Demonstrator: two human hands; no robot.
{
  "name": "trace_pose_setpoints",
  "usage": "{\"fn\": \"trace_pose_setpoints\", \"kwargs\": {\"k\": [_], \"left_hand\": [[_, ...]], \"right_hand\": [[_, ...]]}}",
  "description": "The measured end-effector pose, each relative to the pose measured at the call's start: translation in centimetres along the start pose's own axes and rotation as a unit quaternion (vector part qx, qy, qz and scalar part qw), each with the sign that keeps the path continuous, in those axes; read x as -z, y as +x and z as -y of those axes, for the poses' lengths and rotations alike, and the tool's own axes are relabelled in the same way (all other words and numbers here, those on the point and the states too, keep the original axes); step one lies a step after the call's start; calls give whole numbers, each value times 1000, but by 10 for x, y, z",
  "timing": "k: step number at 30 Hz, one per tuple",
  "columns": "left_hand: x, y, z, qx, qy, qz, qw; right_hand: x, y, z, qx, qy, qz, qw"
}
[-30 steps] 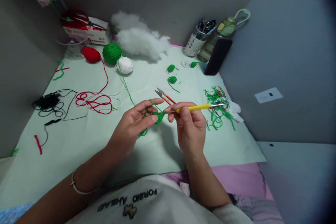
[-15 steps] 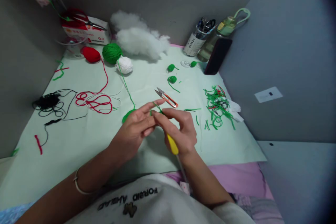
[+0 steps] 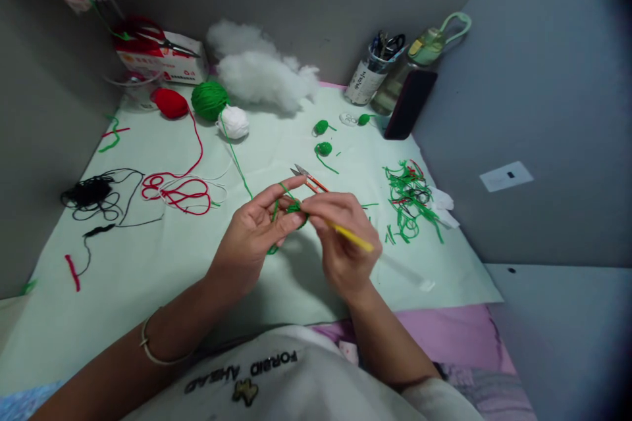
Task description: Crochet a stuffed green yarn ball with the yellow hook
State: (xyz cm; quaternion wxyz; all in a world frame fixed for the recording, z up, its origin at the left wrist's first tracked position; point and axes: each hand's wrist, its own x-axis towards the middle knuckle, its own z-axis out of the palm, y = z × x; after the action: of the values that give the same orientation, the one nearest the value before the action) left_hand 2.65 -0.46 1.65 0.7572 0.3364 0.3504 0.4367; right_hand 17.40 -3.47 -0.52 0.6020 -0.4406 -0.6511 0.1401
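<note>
Nearest on my remote feed, the right hand point(image 3: 348, 243) gripped the hook point(image 3: 353, 237) by its yellow handle, the tip hidden at the work. Beside it the left hand point(image 3: 247, 230) pinched the green piece point(image 3: 294, 208) between thumb and fingers, index raised with yarn point(image 3: 238, 164) over it. To work this well, I judged, that index needed to hold an even tension, the pinch to sit close to the hook, and the wrist to turn only slightly so no strand split. The piece, between both hands above the table point(image 3: 138, 263), looked small, bright and rounded, mostly covered by fingertips. Just beyond lay the snips point(image 3: 315, 184), farther back the green ball point(image 3: 210, 100)
</note>
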Motion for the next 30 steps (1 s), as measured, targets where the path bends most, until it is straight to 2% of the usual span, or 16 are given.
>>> {"fn": "trace_pose_setpoints", "kwargs": {"k": [2, 3, 4, 6, 9, 12, 15, 18, 21, 23, 26, 28, 30], "left_hand": [[-1, 1, -2, 36, -49, -3, 998], [-1, 2, -3, 63, -79, 5, 995], [-1, 3, -4, 89, -105, 14, 990], [1, 3, -6, 114, -138, 27, 983], [4, 3, -4, 73, -118, 18, 990], [6, 1, 1, 14, -37, 29, 999], [9, 1, 6, -3, 25, 48, 999], [14, 1, 7, -10, 52, 44, 998], [17, 1, 4, -18, 67, 24, 997], [18, 0, 2, -25, 74, 12, 997], [17, 0, 1, -39, 93, 2, 995], [17, -1, 2, -56, 116, -11, 992], [15, -2, 4, -77, 140, -34, 987]], "right_hand": [[1, -3, -2, 58, -64, 20, 996], [2, -3, -3, 64, -70, 14, 995], [3, -2, -4, 48, -53, -3, 997], [4, 2, -7, -34, 34, -50, 998], [4, 9, -7, -150, 171, -65, 972], [2, 10, -4, -135, 181, -24, 974], [1, 7, -3, -131, 162, -31, 978], [2, 5, -5, -202, 229, -46, 951], [4, 7, -8, -232, 286, -32, 929], [5, 9, -6, -227, 286, -25, 931], [7, 10, -1, -195, 233, -17, 953], [9, 9, 3, -155, 162, -4, 974], [9, 6, 5, -87, 79, 18, 993]]}}
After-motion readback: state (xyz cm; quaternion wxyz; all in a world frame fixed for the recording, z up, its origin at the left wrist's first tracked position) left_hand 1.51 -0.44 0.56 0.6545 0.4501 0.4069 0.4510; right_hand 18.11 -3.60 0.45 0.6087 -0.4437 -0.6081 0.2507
